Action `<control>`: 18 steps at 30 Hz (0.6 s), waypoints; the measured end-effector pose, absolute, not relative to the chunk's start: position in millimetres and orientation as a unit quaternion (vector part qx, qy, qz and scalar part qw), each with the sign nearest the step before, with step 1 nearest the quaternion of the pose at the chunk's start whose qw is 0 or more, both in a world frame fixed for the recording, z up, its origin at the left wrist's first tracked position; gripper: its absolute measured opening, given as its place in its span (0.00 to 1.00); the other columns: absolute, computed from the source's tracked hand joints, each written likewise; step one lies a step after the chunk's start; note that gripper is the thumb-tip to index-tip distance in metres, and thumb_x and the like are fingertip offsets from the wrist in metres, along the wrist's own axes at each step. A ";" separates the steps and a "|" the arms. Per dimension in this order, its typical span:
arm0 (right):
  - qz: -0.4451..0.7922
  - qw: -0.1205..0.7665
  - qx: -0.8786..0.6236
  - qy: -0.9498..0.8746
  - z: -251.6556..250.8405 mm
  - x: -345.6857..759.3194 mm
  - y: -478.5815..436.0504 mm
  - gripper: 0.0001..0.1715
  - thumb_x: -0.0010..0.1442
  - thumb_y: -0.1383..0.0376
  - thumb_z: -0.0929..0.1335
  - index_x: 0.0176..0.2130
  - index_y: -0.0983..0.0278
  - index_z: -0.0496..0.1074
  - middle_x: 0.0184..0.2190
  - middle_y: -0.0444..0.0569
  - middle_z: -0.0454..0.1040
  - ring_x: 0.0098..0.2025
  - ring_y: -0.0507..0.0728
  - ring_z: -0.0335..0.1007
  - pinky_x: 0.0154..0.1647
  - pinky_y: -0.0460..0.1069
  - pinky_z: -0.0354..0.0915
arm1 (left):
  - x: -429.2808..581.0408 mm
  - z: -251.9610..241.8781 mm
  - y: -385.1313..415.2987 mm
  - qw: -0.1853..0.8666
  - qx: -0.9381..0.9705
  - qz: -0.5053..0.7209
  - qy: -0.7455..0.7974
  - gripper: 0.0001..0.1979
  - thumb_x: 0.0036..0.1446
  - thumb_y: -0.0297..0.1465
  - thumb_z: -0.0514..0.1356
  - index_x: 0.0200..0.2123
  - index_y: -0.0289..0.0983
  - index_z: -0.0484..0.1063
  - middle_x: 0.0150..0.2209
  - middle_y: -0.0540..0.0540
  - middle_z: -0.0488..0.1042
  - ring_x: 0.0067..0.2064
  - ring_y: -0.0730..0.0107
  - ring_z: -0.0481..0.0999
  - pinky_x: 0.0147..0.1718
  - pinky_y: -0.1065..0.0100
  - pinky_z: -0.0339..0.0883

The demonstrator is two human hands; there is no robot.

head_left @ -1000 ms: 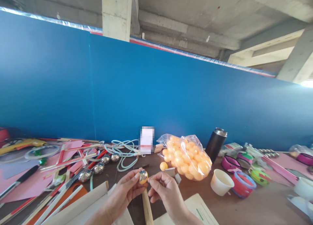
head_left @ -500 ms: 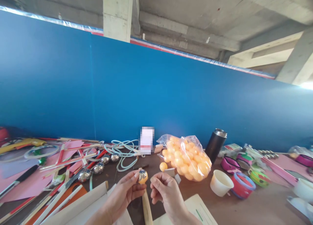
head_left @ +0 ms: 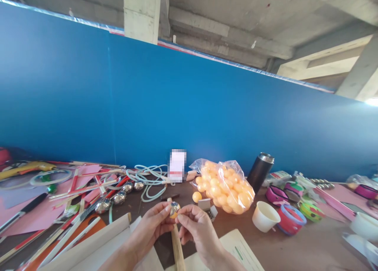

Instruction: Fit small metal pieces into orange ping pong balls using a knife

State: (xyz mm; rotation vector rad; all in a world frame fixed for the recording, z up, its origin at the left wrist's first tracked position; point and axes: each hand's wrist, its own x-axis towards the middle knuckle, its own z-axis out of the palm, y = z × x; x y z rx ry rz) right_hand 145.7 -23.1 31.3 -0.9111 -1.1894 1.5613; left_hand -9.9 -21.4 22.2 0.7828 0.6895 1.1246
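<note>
My left hand (head_left: 152,228) is closed round a small ball (head_left: 175,209), gripping it between thumb and fingers. The ball is partly silver and shiny, with orange showing on its lower part. My right hand (head_left: 201,228) is pinched, its thumb and forefinger against the ball's right side; whatever they may hold is too small to make out. A wooden stick (head_left: 178,249) lies below the ball, between my hands. A clear bag of orange balls (head_left: 224,188) sits beyond my right hand, with one loose orange ball (head_left: 196,197) beside it and a small open box (head_left: 204,204) in front.
Silver balls (head_left: 119,197), pale blue tubing (head_left: 152,172), and sticks lie to the left. On the right stand a black flask (head_left: 260,172), a cream cup (head_left: 265,216) and a red tub (head_left: 291,220). Behind the table rises a blue partition (head_left: 189,106).
My right hand has moved left and its pinched fingertips now meet the ball. Silver covers more of the ball's visible side. The view has shifted slightly.
</note>
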 end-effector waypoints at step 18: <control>0.633 0.470 -0.384 -0.481 24.6 147.1 -19.0 0.13 0.52 0.61 0.71 0.33 0.68 0.68 0.25 0.45 0.74 0.17 0.44 0.62 0.13 0.38 0.58 | -10.8 26.4 -22.9 0.726 0.376 0.476 0.324 0.15 0.53 0.36 0.60 0.43 0.35 0.70 0.34 0.45 0.76 0.36 0.70 0.74 0.39 0.68 0.66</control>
